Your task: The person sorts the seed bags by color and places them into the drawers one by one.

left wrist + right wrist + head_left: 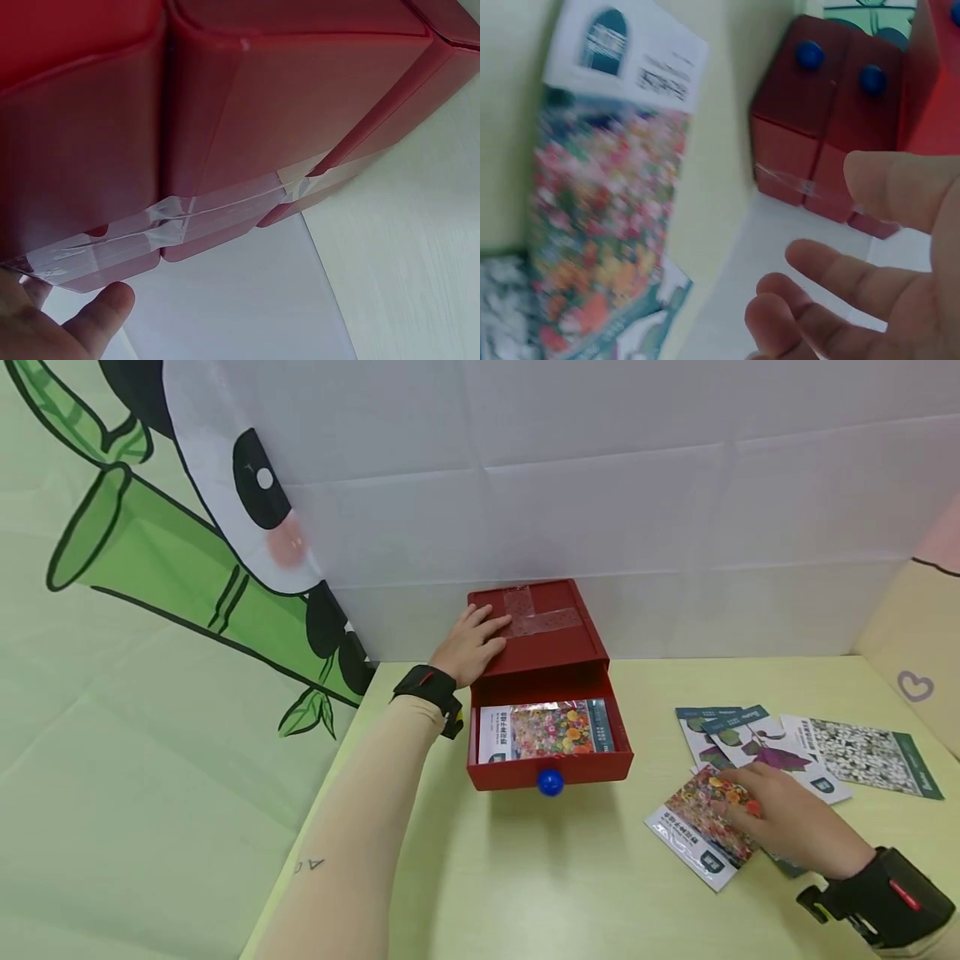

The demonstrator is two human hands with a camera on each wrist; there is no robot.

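A red drawer box point(536, 647) stands at the back of the table, its top drawer point(498, 774) pulled out by a blue knob point(551, 782). Inside that drawer lies a flower seed packet point(558, 731). My left hand point(468, 647) rests on the box's top left edge with fingers spread; its thumb point(105, 315) shows beside the taped red side in the left wrist view. On the right, my right hand point(787, 818) hovers over another flower packet point(693, 835). In the right wrist view, its loosely bent fingers point(840, 274) stand apart from that packet.
Beyond the right hand lie several more packets, among them one with a purple plant point(780, 756) and one with white flowers point(862, 756). Some overlap. A white cloth wall point(675, 527) closes off the back, and a green printed cloth point(150, 735) hangs at left.
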